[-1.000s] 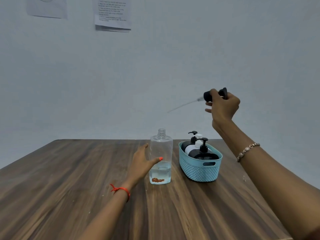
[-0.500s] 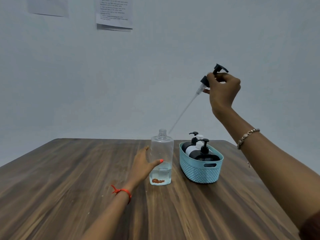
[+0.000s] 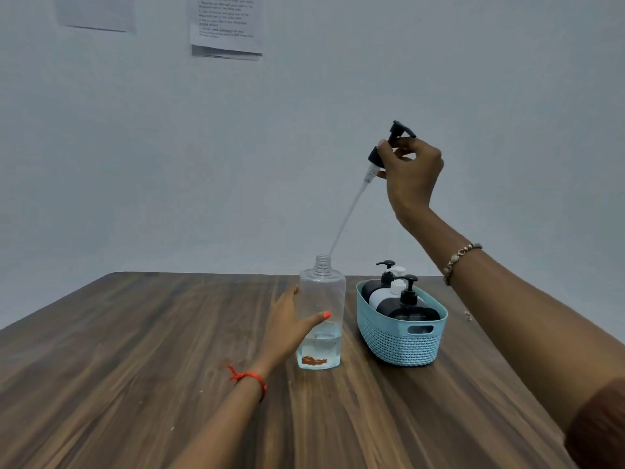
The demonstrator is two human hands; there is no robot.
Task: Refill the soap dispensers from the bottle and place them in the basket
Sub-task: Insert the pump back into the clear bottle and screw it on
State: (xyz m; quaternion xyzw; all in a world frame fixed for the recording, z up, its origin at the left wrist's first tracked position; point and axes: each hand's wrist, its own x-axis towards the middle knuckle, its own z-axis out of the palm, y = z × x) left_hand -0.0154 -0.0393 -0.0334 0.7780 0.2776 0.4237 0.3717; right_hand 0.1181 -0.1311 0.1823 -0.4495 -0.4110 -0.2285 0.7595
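A clear plastic bottle (image 3: pixel 321 299) stands upright on the wooden table (image 3: pixel 135 350), uncapped, with a little liquid at its bottom. My left hand (image 3: pixel 291 326) grips its lower side. My right hand (image 3: pixel 411 174) holds a black pump head (image 3: pixel 389 143) high above the table, its thin clear tube (image 3: pixel 348 218) slanting down so the tip sits right at the bottle's open neck. To the right, a light blue basket (image 3: pixel 400 340) holds three soap dispensers (image 3: pixel 406 306), two black and one white.
The table's far edge runs just behind the bottle and basket, against a plain wall. Papers (image 3: pixel 225 25) hang on the wall, high up. The table's right edge slants close past the basket.
My right hand has swung the pump from lying level to nearly upright and brought it left, so the tube tip now meets the bottle's neck. My left hand stayed on the bottle.
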